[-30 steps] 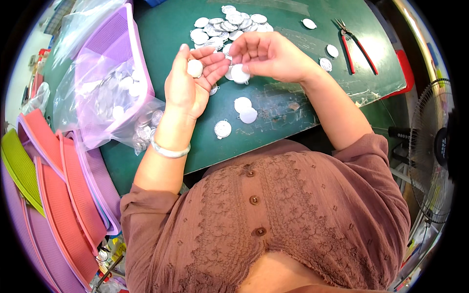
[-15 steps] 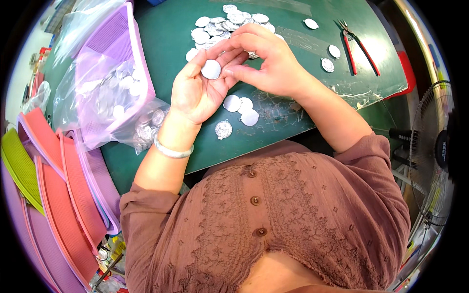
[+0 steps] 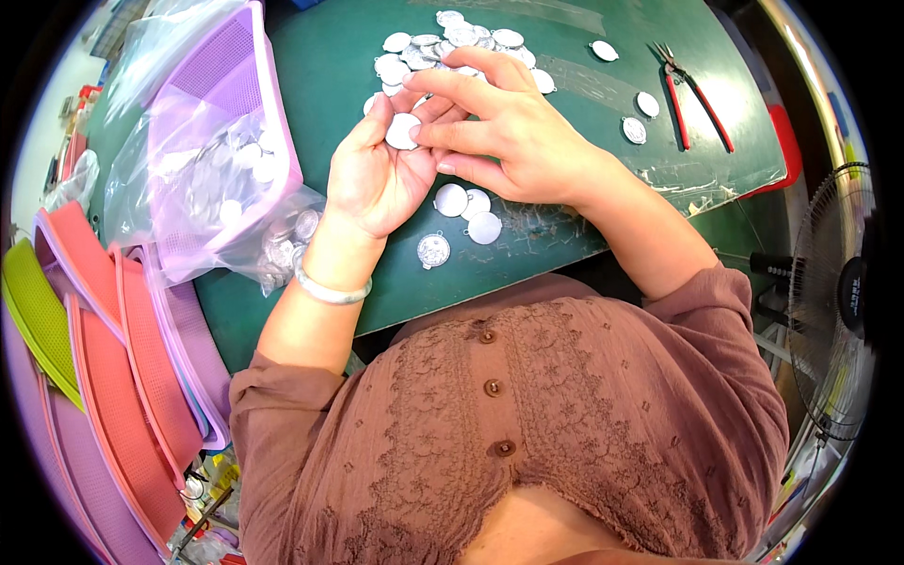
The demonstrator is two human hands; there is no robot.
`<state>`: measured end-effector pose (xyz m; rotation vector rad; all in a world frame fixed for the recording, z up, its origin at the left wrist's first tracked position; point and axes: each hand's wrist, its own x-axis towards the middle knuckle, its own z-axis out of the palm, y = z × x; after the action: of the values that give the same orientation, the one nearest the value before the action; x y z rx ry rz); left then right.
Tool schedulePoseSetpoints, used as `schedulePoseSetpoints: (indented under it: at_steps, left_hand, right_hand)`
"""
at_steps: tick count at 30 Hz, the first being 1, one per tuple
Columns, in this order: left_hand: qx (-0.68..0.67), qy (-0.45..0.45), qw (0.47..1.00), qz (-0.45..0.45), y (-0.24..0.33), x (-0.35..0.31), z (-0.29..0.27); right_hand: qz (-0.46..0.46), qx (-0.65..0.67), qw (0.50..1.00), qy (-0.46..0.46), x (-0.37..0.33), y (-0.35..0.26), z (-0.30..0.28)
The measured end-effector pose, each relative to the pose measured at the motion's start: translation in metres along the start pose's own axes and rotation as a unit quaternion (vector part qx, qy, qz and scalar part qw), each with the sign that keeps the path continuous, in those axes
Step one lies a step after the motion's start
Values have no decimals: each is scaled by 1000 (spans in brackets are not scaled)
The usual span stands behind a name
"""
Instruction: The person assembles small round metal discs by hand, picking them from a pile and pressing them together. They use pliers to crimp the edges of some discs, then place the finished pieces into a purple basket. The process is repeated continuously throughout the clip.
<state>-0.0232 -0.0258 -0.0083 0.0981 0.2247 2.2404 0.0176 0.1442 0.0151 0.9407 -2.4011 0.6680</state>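
My left hand (image 3: 381, 174) is turned palm up, its fingers curled around a round silver medallion (image 3: 403, 132) whose plain pale face shows. Over it reaches my right hand (image 3: 508, 127), fingers spread; one fingertip touches the medallion's edge. Just beyond both hands lies a heap of silver medallions (image 3: 461, 36), some with a small loop on the rim. Nearer my body are several loose ones, three plain side up (image 3: 484, 228) and one showing a relief pattern (image 3: 433, 250).
A purple basket (image 3: 275, 104) with a clear plastic bag (image 3: 141, 212) of medallions stands left on the green table (image 3: 330, 47). Red-handled pliers (image 3: 680, 104) and loose medallions (image 3: 634, 130) lie right. Stacked coloured baskets (image 3: 132, 377) flank my left; a fan (image 3: 829, 292) stands right.
My right hand has lowered slightly and its fingers have spread, one now reaching the medallion's edge. The medallion has shifted slightly left in my left hand.
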Motion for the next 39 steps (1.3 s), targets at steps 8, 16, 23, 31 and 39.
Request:
schedulePoseSetpoints:
  at_steps: [8,16,23,31,39]
  left_hand:
    - [-6,9,1000,0,1,0,0]
    - [88,64,992,58,3,1,9]
    - [201,161,951,168,9,3,9]
    - [264,201,930,160,10,1,4]
    - [446,243,858,78,6,-1,8]
  right_hand:
    - [-8,15,1000,-2,1,0,-2]
    - [-10,57,995,84,2,11,-3]
    - [197,118,972,-56,-8,12,0]
    - [151,-7,984,-95,-8,8,12]
    - [235,150,960,-31,-12,20,16]
